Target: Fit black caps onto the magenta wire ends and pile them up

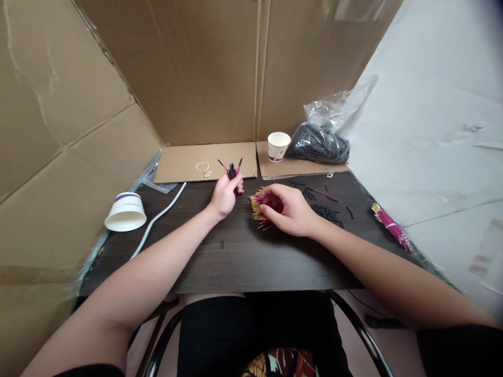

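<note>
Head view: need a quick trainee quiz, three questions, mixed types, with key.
1. True or false: the left hand grips a bunch of black-ended wires.
2. What stands just left of the clear bag of black pieces? A) tied wire bundle B) paper cup C) white cord
3. Which hand is at the loose gold-tipped wires?

Key: 1. True. 2. B. 3. The right hand.

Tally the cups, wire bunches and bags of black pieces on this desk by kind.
Cups: 2
Wire bunches: 3 (one in the left hand, one by the right hand, one tied)
Bag of black pieces: 1
Total: 6
</note>
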Available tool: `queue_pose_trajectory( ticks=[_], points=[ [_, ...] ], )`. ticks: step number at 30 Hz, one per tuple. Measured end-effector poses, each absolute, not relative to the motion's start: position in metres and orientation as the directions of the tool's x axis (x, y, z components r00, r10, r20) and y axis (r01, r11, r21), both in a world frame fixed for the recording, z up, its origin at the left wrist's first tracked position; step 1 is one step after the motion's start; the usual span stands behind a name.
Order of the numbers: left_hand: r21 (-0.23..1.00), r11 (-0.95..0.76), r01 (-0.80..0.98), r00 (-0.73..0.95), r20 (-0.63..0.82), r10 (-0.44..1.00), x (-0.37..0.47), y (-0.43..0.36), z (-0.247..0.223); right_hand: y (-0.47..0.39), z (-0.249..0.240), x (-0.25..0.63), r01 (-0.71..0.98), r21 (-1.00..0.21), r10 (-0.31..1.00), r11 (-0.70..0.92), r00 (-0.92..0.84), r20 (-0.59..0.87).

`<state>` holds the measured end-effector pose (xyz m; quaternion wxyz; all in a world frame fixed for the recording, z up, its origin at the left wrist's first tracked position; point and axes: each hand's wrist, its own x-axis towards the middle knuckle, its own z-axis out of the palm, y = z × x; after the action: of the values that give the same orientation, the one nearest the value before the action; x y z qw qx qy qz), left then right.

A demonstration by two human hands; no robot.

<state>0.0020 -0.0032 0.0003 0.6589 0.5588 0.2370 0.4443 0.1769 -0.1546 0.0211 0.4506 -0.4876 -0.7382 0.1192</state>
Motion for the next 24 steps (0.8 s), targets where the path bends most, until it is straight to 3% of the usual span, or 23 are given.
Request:
queue_pose_trajectory(
  ticks=[13, 17, 24],
  points=[
    [0.915, -0.153, -0.374, 0.504, 0.339, 0.794, 0.0027, -0.0047, -0.0039, -0.155, 0.0211, 0.178, 0.587, -0.617, 0.832, 0.524, -0.197, 0.519],
    [0.923, -0.249, -0.292, 0.543, 0.374, 0.752, -0.0021, -0.0079, 0.0, -0.155, 0.0217, 0.1778, 0.579, -0.627, 0.839, 0.521, -0.211, 0.502],
    [0.936, -0.275, -0.22, 0.53, 0.351, 0.772, -0.0007, -0.0108, -0.0009, -0.1551, 0.0232, 0.1783, 0.582, -0.613, 0.831, 0.535, -0.231, 0.506]
  ],
)
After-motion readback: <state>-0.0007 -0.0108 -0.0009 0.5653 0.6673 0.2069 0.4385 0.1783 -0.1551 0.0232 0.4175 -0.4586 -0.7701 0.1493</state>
